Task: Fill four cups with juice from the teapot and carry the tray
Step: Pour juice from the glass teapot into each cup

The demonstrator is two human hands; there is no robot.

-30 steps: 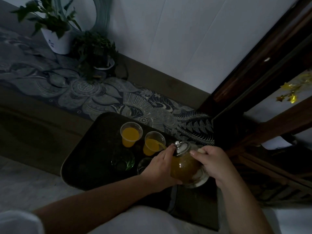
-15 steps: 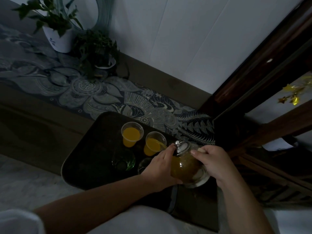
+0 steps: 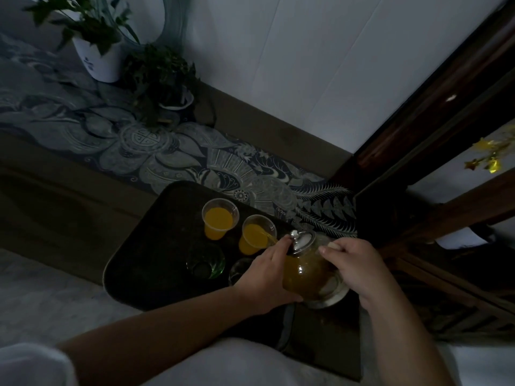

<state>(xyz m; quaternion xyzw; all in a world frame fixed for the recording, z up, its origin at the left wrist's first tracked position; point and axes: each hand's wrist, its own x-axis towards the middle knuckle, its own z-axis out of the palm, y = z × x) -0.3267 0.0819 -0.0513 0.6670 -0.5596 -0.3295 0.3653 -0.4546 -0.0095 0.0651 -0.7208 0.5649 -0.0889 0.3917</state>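
Observation:
A glass teapot (image 3: 306, 274) holding orange juice is tilted to the left over a dark tray (image 3: 156, 252). My right hand (image 3: 354, 266) grips its handle. My left hand (image 3: 267, 274) rests against the pot's side, with a finger by the metal lid (image 3: 299, 240). A stream of juice runs from the spout into the second clear cup (image 3: 255, 236), which is partly full. The first clear cup (image 3: 220, 218) to its left holds juice. A green glass cup (image 3: 204, 260) and a clear cup (image 3: 241, 271) stand nearer me; both look empty.
The tray lies on a long table with a patterned runner (image 3: 139, 146). Two potted plants (image 3: 97, 37) (image 3: 161, 76) stand at the back left by the white wall. A dark wooden frame (image 3: 418, 112) rises on the right. Pale floor (image 3: 41, 296) lies to the left.
Juice keeps streaming into the second cup and its level has risen a little. Both hands and the teapot have hardly moved.

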